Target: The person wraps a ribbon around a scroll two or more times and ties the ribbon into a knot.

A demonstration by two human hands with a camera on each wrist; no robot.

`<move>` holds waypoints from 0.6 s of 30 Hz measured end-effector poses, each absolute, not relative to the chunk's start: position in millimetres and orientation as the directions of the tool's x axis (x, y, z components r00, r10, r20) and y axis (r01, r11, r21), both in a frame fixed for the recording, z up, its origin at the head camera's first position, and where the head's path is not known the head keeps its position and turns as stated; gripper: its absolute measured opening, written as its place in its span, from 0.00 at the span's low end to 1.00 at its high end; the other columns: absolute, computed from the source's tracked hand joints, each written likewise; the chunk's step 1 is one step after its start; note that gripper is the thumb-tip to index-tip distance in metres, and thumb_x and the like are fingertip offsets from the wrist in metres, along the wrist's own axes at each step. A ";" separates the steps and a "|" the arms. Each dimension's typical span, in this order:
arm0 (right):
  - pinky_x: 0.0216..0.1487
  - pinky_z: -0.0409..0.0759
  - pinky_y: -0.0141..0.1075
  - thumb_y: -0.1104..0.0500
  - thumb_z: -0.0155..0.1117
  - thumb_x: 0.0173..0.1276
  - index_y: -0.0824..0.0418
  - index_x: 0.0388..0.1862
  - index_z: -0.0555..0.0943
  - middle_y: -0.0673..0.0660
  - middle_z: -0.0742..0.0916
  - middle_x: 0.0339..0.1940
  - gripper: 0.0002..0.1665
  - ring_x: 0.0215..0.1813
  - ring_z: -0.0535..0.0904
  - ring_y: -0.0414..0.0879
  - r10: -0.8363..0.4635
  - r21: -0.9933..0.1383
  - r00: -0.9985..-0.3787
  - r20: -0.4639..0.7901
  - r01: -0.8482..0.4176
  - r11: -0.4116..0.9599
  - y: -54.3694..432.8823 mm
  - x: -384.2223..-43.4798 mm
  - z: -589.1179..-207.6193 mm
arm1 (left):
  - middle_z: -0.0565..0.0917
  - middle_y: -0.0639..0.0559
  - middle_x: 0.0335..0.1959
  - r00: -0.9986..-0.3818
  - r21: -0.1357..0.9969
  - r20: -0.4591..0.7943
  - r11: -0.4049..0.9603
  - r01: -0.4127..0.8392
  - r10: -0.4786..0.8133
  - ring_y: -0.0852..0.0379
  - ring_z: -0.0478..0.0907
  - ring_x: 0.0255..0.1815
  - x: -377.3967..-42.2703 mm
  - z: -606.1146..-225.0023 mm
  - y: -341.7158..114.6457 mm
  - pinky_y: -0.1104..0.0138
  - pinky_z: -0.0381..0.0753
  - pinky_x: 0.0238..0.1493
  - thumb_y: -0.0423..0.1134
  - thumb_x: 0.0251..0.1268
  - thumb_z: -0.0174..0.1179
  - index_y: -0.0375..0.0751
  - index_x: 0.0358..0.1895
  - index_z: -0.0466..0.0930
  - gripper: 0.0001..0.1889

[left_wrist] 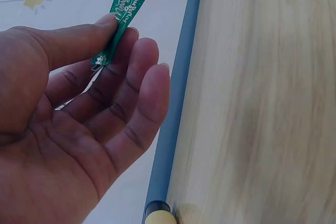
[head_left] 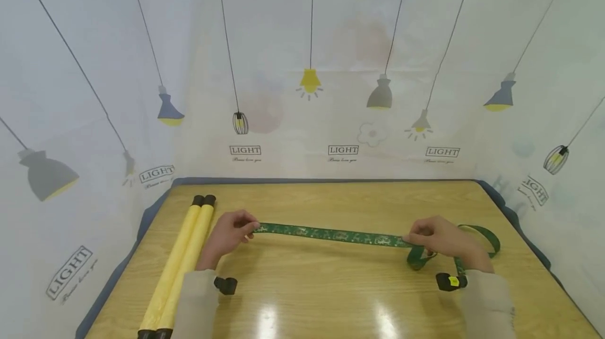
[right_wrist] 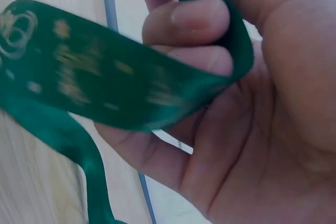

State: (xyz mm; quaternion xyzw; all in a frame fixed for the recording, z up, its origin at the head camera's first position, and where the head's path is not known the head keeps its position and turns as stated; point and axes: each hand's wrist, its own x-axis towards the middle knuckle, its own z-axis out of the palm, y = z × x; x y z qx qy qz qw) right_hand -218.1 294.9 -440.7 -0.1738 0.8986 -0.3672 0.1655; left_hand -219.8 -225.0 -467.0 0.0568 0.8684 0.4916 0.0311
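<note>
In the middle of the head view, a green satin ribbon printed with pale lettering and small figures (head_left: 326, 234) runs nearly straight between two bare hands, above a pale wood-grain table (head_left: 331, 297). The left hand (head_left: 231, 231), left of centre, pinches one end between thumb and fingers. The right hand (head_left: 437, 234), right of centre, grasps the ribbon farther along; the slack drops below its fingers and curls out behind the wrist at the right of the frame.

Two long yellow rods with black end caps (head_left: 171, 265) lie side by side along the left of the table. Beige sleeves (head_left: 487, 302) and small black wrist devices (head_left: 229, 285) show at the lower left and lower right. White cloth printed with hanging lamps (head_left: 293, 13) fills the upper frame, meeting a blue border (head_left: 321, 180) at the table's far edge.

The left wrist view adds the ribbon's cut tip, poking out beneath the thumb, with the other fingers loosely bent. The right wrist view shows what the head view hides: the ribbon bends round inside the fingers, and a strip hangs at lower left. The right thumb's tip lies outside that view.
</note>
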 end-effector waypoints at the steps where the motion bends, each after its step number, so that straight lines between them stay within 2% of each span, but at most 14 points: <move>1: 0.28 0.80 0.39 0.48 0.64 0.76 0.57 0.40 0.85 0.56 0.84 0.26 0.14 0.26 0.79 0.47 -0.445 -0.722 -0.878 -0.173 -0.194 0.664 297.3 -217.8 -441.4 | 0.86 0.35 0.39 -0.992 0.854 0.005 0.515 0.071 0.129 0.43 0.85 0.36 -218.7 -467.3 -227.2 0.54 0.88 0.38 0.38 0.74 0.63 0.38 0.45 0.85 0.07; 6: 0.28 0.81 0.41 0.47 0.63 0.77 0.56 0.43 0.86 0.58 0.86 0.32 0.14 0.26 0.79 0.47 -0.499 -0.738 -0.838 -0.219 -0.192 0.647 312.1 -219.1 -444.3 | 0.85 0.35 0.38 -0.993 0.849 0.011 0.524 0.073 0.120 0.45 0.84 0.35 -215.6 -467.1 -237.3 0.56 0.87 0.37 0.36 0.75 0.62 0.38 0.45 0.85 0.06; 9: 0.26 0.79 0.41 0.47 0.61 0.78 0.58 0.45 0.87 0.53 0.84 0.27 0.16 0.23 0.76 0.43 -0.528 -0.743 -0.815 -0.239 -0.197 0.640 323.1 -219.5 -445.4 | 0.86 0.35 0.39 -0.995 0.843 -0.003 0.536 0.051 0.100 0.47 0.84 0.35 -215.7 -466.2 -241.4 0.56 0.87 0.38 0.37 0.75 0.62 0.39 0.44 0.85 0.06; 12: 0.23 0.75 0.41 0.49 0.59 0.80 0.63 0.45 0.87 0.46 0.75 0.17 0.19 0.17 0.68 0.38 -0.567 -0.770 -0.784 -0.254 -0.190 0.609 333.5 -220.2 -445.8 | 0.86 0.36 0.39 -0.997 0.831 -0.014 0.555 0.031 0.077 0.51 0.84 0.34 -216.1 -465.8 -243.4 0.56 0.87 0.38 0.38 0.74 0.62 0.39 0.44 0.86 0.06; 14: 0.21 0.72 0.39 0.51 0.57 0.81 0.69 0.44 0.85 0.45 0.69 0.14 0.21 0.16 0.62 0.36 -0.600 -0.802 -0.759 -0.254 -0.181 0.569 340.7 -222.1 -446.9 | 0.86 0.37 0.39 -0.998 0.826 -0.021 0.564 0.018 0.064 0.53 0.83 0.34 -216.1 -466.0 -244.0 0.57 0.87 0.38 0.38 0.74 0.63 0.39 0.44 0.85 0.07; 17: 0.21 0.72 0.41 0.54 0.55 0.82 0.74 0.40 0.82 0.48 0.63 0.12 0.22 0.15 0.56 0.37 -0.638 -0.842 -0.727 -0.254 -0.158 0.516 351.3 -225.0 -447.6 | 0.86 0.37 0.39 -0.998 0.820 -0.026 0.573 0.010 0.054 0.54 0.84 0.34 -216.4 -466.3 -245.3 0.59 0.87 0.36 0.38 0.74 0.63 0.38 0.45 0.85 0.07; 18: 0.21 0.74 0.41 0.55 0.54 0.82 0.76 0.38 0.81 0.51 0.62 0.12 0.23 0.14 0.58 0.38 -0.643 -0.847 -0.723 -0.252 -0.156 0.507 355.2 -225.4 -447.9 | 0.86 0.37 0.39 -0.998 0.818 -0.028 0.575 0.005 0.049 0.54 0.84 0.34 -216.1 -466.1 -245.9 0.59 0.86 0.36 0.38 0.74 0.62 0.38 0.45 0.85 0.07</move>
